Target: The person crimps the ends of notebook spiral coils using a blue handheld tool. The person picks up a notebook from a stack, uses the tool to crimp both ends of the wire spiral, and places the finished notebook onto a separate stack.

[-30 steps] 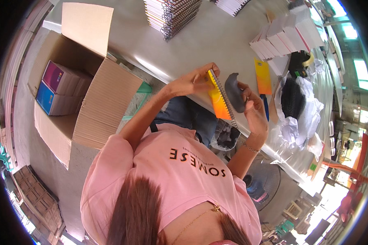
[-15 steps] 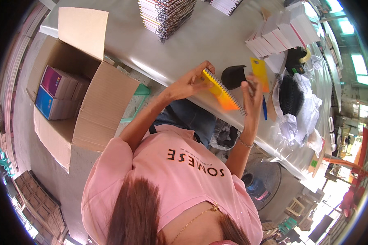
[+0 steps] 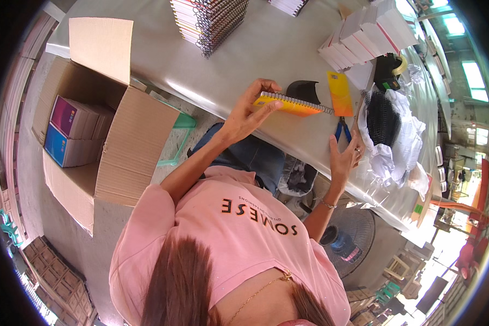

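A yellow-and-orange spiral notebook (image 3: 296, 107) with a dark wire coil along its upper edge is gripped at its left end by my left hand (image 3: 250, 111), thumb on the near side. The coil's right end sticks out past the pages. My right hand (image 3: 346, 160) is off the notebook, thumb and fingers apart, at the handles of blue-handled pliers (image 3: 340, 130) lying on the table. Its fingers do not close on them. Just beyond the notebook lies a black curved piece (image 3: 303, 91). A yellow-orange cover sheet (image 3: 339, 92) rests above the pliers.
Coil-bound books (image 3: 212, 24) stand stacked at the back of the table (image 3: 163, 60). White book blocks (image 3: 358, 38) and a tape dispenser (image 3: 388, 70) are at far right, near black coils (image 3: 383, 117) on crumpled plastic (image 3: 405, 136). An open carton (image 3: 133, 146) with books is at left.
My right hand has let go of the notebook's right end and moved down and right to the pliers. The notebook, still in my left hand, has swung closer to level.
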Demonstrator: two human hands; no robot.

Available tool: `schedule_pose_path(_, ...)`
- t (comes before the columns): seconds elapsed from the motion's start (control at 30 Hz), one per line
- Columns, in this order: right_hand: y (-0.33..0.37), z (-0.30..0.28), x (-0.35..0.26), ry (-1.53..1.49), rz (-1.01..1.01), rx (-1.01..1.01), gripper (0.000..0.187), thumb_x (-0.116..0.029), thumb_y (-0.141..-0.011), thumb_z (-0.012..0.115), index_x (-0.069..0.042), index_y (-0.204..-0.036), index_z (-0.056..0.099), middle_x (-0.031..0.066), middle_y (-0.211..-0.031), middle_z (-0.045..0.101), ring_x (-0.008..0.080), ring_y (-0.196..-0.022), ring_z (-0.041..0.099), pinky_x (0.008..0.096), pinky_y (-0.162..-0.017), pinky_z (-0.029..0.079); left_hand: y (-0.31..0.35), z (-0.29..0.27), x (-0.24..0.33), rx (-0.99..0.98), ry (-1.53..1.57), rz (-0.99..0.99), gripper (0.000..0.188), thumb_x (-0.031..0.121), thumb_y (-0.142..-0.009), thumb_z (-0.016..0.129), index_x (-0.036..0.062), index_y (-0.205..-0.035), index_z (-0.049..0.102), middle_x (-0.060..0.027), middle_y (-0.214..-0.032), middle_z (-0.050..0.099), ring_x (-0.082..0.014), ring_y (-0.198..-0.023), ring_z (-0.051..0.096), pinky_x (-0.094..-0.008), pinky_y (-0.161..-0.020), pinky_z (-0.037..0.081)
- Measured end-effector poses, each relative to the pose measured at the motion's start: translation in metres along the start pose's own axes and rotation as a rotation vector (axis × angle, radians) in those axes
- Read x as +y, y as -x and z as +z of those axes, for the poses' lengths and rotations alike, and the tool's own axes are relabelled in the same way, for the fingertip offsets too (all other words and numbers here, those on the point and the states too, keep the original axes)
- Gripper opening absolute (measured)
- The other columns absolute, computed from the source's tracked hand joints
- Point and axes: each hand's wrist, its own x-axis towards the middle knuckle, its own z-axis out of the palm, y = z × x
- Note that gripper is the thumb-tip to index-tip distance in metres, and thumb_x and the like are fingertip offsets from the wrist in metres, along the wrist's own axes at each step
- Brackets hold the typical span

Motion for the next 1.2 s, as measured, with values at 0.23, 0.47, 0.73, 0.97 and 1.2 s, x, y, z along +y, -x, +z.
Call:
schedule_pose_path(0.23,0.023,-0.019,-0.030,-0.492,-0.152,0.065,0.061,-0.020,-0.080,0.074,-0.003,-0.134,0.051,0.0168,-0.120,0.055,0.0306,-0.113,0.047,0.0435,-0.096,0.041,-0.008,-0.014,0.018,0.023,-0.307,0.035,0.026,0.021,-0.093,0.065,-0.0023,-0.106,0.066,-0.0088,-0.099,0.069,-0.0119,-0.094,0.062,-0.0281,-0.086,0.048)
schedule_pose_path(0.47,0.079,-0.039,-0.121,-0.711,-0.547,-0.079,0.064,-0.015,-0.073,0.078,-0.004,-0.132,0.053,0.0156,-0.112,0.055,0.0306,-0.106,0.051,0.0428,-0.088,0.045,-0.007,-0.018,0.022,0.011,-0.362,0.049,0.022,0.011,-0.093,0.064,-0.0029,-0.109,0.068,-0.0088,-0.093,0.072,-0.0103,-0.088,0.065,-0.0270,-0.081,0.052)
schedule_pose_path(0.73,0.085,-0.014,-0.125,-0.692,-0.631,-0.056,0.067,-0.009,-0.069,0.079,-0.007,-0.132,0.054,0.0130,-0.113,0.057,0.0276,-0.108,0.052,0.0388,-0.083,0.048,-0.006,-0.017,0.020,0.045,-0.327,0.012,0.023,0.010,-0.092,0.064,-0.0042,-0.110,0.067,-0.0095,-0.089,0.073,-0.0090,-0.083,0.064,-0.0266,-0.077,0.054)
schedule_pose_path(0.97,0.096,-0.014,-0.127,-0.741,-0.531,-0.132,0.059,-0.009,-0.073,0.077,-0.002,-0.127,0.056,0.0164,-0.107,0.058,0.0285,-0.095,0.061,0.0378,-0.073,0.052,-0.003,-0.015,0.017,0.077,-0.392,0.023,0.022,0.004,-0.090,0.063,-0.0048,-0.110,0.067,-0.0105,-0.091,0.073,-0.0097,-0.081,0.066,-0.0268,-0.076,0.054)
schedule_pose_path(1.2,0.078,-0.017,-0.120,-2.042,0.188,-1.494,0.046,-0.042,-0.101,0.042,-0.003,-0.124,0.053,0.0134,-0.107,0.059,0.0276,-0.086,0.066,0.0358,-0.072,0.055,0.005,-0.009,0.008,0.255,-0.535,0.170,0.024,0.005,-0.088,0.060,0.0024,-0.110,0.067,-0.0157,-0.089,0.072,-0.0236,-0.073,0.071,-0.0314,-0.067,0.054)
